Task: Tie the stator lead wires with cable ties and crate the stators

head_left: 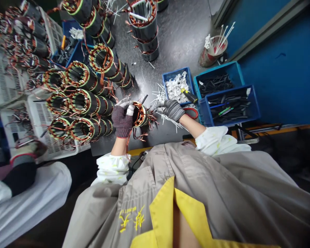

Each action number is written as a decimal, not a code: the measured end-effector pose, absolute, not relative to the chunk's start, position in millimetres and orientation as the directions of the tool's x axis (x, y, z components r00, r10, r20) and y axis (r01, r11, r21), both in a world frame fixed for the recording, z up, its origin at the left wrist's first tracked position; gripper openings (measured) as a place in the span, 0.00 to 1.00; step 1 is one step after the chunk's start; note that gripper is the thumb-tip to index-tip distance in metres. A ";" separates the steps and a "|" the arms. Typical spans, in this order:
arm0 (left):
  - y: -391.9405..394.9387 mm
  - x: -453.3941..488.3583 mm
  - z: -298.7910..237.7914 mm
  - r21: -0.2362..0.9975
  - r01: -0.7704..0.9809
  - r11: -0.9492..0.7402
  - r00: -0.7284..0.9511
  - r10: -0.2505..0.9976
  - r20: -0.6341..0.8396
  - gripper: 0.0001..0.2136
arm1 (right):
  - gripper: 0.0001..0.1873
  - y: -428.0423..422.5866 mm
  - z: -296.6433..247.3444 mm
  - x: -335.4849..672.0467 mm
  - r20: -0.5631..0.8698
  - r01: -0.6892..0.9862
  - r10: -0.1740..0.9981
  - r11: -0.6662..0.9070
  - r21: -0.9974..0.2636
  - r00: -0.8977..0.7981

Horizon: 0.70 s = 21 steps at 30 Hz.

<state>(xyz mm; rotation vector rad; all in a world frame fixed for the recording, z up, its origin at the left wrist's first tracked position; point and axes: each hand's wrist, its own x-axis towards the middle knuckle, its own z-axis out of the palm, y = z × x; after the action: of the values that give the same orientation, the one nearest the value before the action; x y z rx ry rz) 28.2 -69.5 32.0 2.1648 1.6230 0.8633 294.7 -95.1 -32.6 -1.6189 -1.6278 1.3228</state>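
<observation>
My left hand (122,119), in a dark knitted glove with pale fingertips, grips the left side of a motor stator (144,116). Copper windings line the stator's opening, and loose wire leads stick out towards the right. A dark strip juts up from its upper edge. My right hand (169,109), in a grey striped glove, is closed just right of those leads. Its fingertips are pressed together, and what they pinch is too small to make out. Thin white tubes (158,93) lie scattered above and below the right hand.
Several stacked stators (84,100) stand on the left. More stators (146,32) are stacked at the back. A blue bin (166,74) holds white pieces and a yellow-handled cutter (189,95). Bins of black sleeves (232,106) and a tube pot (205,58) are right. A co-worker's gloved hand (32,150) is far left.
</observation>
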 end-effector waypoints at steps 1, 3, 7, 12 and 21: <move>-69.1 27.7 30.8 0.560 0.767 -0.314 0.181 0.943 0.281 0.16 | 0.13 -96.2 -34.7 293.6 -0.278 0.470 0.945 -0.168 -0.866 -0.174; -68.9 27.2 29.9 0.548 0.779 -0.305 0.179 0.946 0.272 0.17 | 0.14 -97.2 -38.1 290.1 -0.270 0.461 0.948 -0.167 -0.871 -0.167; -70.2 28.7 33.0 0.528 0.796 -0.296 0.181 0.949 0.260 0.16 | 0.13 -97.2 -40.2 278.8 -0.268 0.415 0.937 -0.157 -0.896 -0.226; -71.2 29.9 36.8 0.569 0.758 -0.318 0.171 0.939 0.297 0.15 | 0.14 -96.4 -41.7 285.5 -0.295 0.461 0.946 -0.204 -0.863 -0.134; -70.4 25.1 32.7 0.538 0.798 -0.271 0.159 0.956 0.247 0.16 | 0.13 -69.8 -55.7 284.1 -0.376 0.618 0.915 -0.214 -0.756 -0.144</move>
<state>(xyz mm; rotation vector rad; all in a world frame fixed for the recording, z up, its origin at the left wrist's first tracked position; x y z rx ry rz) 25.1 -70.4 32.7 2.1569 1.6916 0.7988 284.1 -69.8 -55.7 -1.8064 -1.7254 1.2926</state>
